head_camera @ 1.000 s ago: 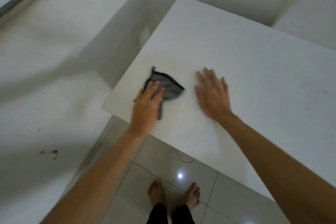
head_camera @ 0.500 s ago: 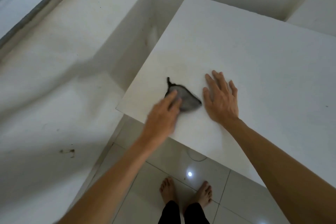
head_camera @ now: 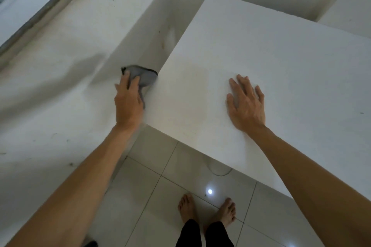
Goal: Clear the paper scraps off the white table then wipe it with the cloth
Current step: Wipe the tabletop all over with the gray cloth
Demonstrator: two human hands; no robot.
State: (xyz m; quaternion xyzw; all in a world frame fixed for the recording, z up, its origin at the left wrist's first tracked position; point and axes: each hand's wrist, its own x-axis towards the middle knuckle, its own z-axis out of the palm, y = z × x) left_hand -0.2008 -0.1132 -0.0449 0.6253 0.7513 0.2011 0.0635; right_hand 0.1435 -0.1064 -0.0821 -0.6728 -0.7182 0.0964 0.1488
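Note:
The white table (head_camera: 271, 70) fills the right of the view, and I see no paper scraps on it. A grey cloth (head_camera: 145, 77) sticks out past the table's left edge. My left hand (head_camera: 128, 104) holds the cloth just off that edge, its fingers laid over the fabric and its thumb hidden. A strip of the cloth trails beside the palm. My right hand (head_camera: 246, 104) rests flat on the tabletop near the front edge, fingers spread, holding nothing.
A white wall with a ledge (head_camera: 60, 66) runs close along the table's left side, leaving a narrow gap. Below the front edge is pale tiled floor (head_camera: 152, 196), where my bare feet (head_camera: 206, 208) stand. Another white surface (head_camera: 353, 6) shows at the back right.
My left hand has swept the cloth leftward across the table and past its left edge. My right hand has stayed flat in the same place on the table.

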